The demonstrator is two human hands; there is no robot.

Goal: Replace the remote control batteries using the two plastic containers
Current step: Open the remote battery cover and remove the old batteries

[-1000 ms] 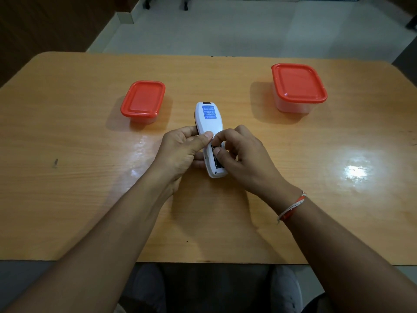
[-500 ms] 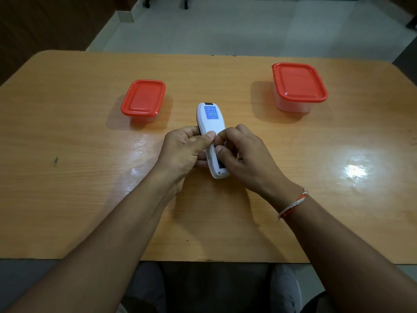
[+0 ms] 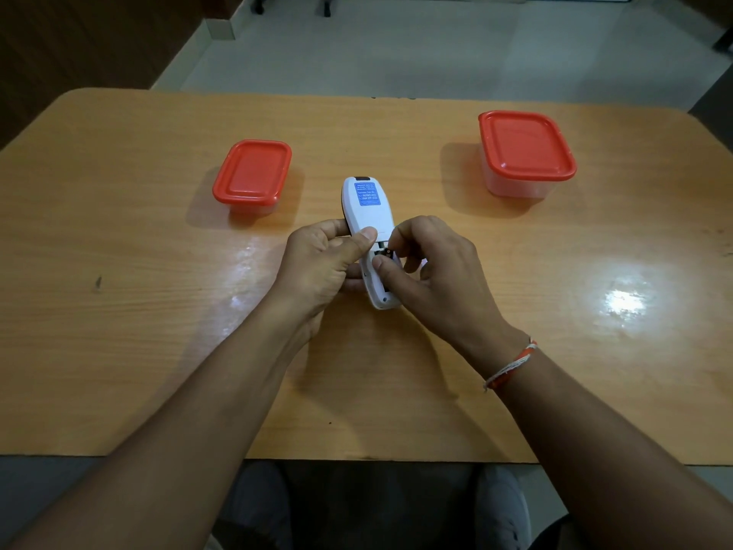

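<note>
A white remote control (image 3: 369,210) with a blue sticker lies back-up over the middle of the wooden table (image 3: 119,311). My left hand (image 3: 321,267) grips its left side, thumb pressed on the back. My right hand (image 3: 432,267) pinches a dark battery (image 3: 384,253) at the open battery compartment with thumb and forefinger. A small plastic container (image 3: 252,174) with a red lid stands closed at the back left. A larger red-lidded container (image 3: 525,150) stands closed at the back right.
The table's near edge runs just above my knees. A grey tiled floor lies beyond the far edge, with chair wheels at the top. A bright light reflection shows on the tabletop at the right.
My right fingers have shifted from covering the lower back of the remote to pinching a battery at the compartment's upper end. The remote has tilted slightly.
</note>
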